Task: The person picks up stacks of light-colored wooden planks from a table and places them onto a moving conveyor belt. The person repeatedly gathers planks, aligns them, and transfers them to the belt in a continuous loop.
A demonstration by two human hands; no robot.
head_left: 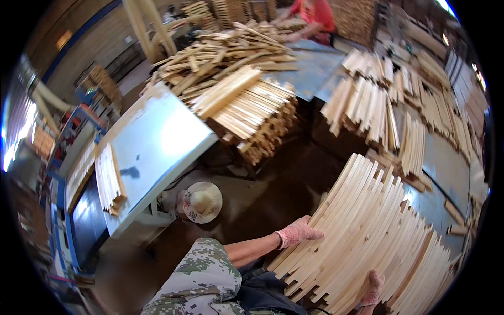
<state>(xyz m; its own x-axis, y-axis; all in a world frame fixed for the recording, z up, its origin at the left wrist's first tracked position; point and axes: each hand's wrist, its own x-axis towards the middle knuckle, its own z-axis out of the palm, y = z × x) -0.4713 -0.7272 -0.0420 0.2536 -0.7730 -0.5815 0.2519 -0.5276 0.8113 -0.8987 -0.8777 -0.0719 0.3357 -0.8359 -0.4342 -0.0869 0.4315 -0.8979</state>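
A broad row of pale wooden strips (362, 226) lies side by side in front of me at the right, its near ends uneven. My left hand (299, 232), in a pinkish knitted glove, grips the row's left edge with the thumb on top and the fingers partly hidden. At the near ends, my right hand (373, 289), also gloved, is closed on the strips. Its thumb shows on top; most of its fingers are out of sight. One darker brown strip (420, 252) stands out towards the right of the row.
A stack of strips (262, 115) stands ahead, beside a loose heap (220, 58). More bundles (362, 105) lie at the far right. On the left is a light-blue machine table (157, 131) with a small bundle (108, 178). A straw hat (205, 202) sits below it. A person in red (317, 16) works beyond.
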